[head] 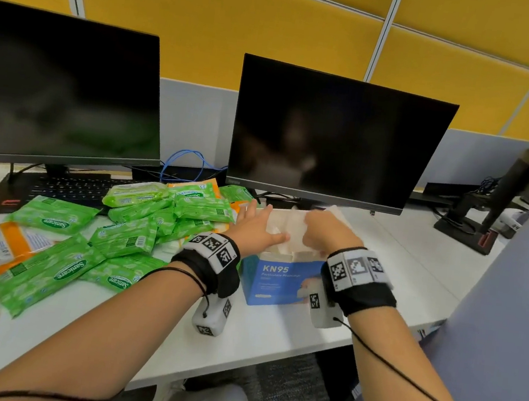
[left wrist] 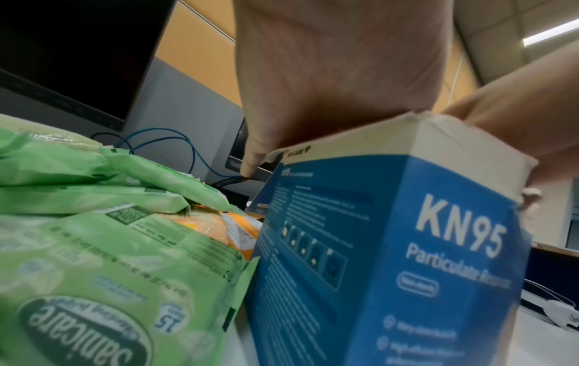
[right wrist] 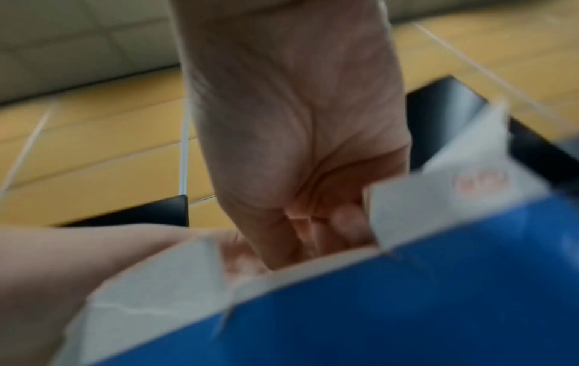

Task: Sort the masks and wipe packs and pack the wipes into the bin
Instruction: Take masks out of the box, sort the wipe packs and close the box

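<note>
Item: blue mask box (head: 275, 279) (marked KN95), top flaps open, stood on the white desk (head: 274, 330) before the right-hand monitor (head: 336, 136). Left hand (head: 258, 227) reached into the open top, fingers fairly straight, thumb (left wrist: 250, 158) outside the box wall. Right hand (head: 327, 232) was also inside, fingers curled; what its grip held could not be told (view blurred). Green wipe packs (head: 114, 232) lay heaped on the desk just left of the box, a few orange packs (head: 9, 245) among them.
</note>
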`<state>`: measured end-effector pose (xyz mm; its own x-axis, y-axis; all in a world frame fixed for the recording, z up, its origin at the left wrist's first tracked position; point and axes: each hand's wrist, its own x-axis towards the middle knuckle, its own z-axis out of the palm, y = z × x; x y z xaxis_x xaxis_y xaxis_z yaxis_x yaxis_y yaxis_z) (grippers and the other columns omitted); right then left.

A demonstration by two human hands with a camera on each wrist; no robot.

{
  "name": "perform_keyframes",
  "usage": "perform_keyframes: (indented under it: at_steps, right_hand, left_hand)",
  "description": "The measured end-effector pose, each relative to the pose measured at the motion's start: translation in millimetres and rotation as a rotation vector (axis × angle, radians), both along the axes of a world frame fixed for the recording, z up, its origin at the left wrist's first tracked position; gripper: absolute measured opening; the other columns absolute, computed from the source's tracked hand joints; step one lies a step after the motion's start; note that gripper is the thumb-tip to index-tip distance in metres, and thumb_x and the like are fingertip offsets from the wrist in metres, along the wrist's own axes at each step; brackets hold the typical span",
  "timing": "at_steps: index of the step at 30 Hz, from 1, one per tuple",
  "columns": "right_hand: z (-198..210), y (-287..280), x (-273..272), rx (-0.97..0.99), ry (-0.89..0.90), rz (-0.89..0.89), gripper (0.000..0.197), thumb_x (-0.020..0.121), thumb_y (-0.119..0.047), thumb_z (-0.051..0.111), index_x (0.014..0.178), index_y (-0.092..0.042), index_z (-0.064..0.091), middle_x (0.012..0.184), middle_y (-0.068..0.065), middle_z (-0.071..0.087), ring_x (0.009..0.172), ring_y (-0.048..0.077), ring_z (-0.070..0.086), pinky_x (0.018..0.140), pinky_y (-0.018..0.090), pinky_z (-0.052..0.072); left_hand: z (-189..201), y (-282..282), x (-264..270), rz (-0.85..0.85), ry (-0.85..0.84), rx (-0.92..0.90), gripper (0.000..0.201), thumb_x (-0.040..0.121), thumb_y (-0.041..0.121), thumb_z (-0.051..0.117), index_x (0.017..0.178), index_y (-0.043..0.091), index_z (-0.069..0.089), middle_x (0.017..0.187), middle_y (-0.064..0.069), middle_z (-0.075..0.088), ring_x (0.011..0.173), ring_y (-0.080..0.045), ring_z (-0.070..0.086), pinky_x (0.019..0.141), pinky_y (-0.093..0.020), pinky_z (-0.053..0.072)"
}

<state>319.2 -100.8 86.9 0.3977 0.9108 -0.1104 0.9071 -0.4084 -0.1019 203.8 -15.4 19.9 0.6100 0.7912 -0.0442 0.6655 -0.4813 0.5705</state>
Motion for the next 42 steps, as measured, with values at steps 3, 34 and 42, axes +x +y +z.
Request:
perform_keyframes:
  at_steps: [3, 34, 42]
  right_hand:
    - [-14, 16, -11, -0.200, 0.124, 0.062, 0.030, 0.095, -0.016, 0.048, 0.119, -0.005, 0.060, 0.109, 0.010, 0.063, 0.080, 0.022, 0.057, 0.062, 0.025, 0.045]
    - [-99, 148, -197, -0.235, -0.054, 0.385, 0.034, 0.092, -0.008, 0.054, 0.124, 0.000, 0.059, 0.124, 0.014, 0.061, 0.102, 0.026, 0.060, 0.089, 0.030, 0.049]
    - [-109, 163, -191, -0.101, -0.062, 0.298, 0.017, 0.090, -0.012, 0.059, 0.101, -0.001, 0.065, 0.101, 0.012, 0.065, 0.084, 0.025, 0.060, 0.079, 0.031, 0.053]
  left_hand:
    - [2, 1, -3, -0.024, -0.019, -0.023, 0.075, 0.092, 0.060, 0.039, 0.152, 0.026, 0.012, 0.160, -0.007, -0.010, 0.147, -0.027, -0.012, 0.119, -0.051, 0.004]
    - [-82, 60, -272, 0.427, 0.343, -0.020, 0.088, 0.081, 0.067, 0.052, 0.151, 0.034, 0.008, 0.161, -0.009, 0.000, 0.148, -0.032, -0.001, 0.118, -0.051, 0.004]
    - [-87, 70, -271, 0.474, 0.337, 0.048, 0.096, 0.073, 0.079, 0.048, 0.150, 0.033, 0.013, 0.159, -0.004, 0.014, 0.145, -0.030, 0.015, 0.116, -0.049, 0.013]
